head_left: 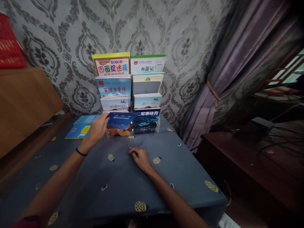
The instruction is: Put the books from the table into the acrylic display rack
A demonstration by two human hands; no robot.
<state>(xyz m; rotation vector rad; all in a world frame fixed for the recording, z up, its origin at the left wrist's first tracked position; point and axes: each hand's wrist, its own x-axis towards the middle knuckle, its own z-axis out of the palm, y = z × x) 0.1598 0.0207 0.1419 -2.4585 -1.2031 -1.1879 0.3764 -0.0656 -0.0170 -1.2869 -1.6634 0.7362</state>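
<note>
My left hand (98, 127) grips the upper left edge of a blue and orange book (118, 123). This book stands in the bottom row of a tiered, see-through book rack (158, 126), and its upper right corner overlaps the neighbouring dark blue magazine (148, 122). Curled on the tablecloth in front of the rack, my right hand (140, 157) has its fingers closed with nothing visible in them. Two columns of books rise behind, among them a blue book (114, 86), a yellow-topped book (111, 65) and a green-topped book (147, 65).
Blue books (79, 128) lie flat left of the rack on the dark patterned tablecloth (123, 180). A wooden cabinet (26, 104) with a red basket (10, 44) borders the left. At right are a tied purple curtain (204, 104) and a dark red desk (237, 158) with cables.
</note>
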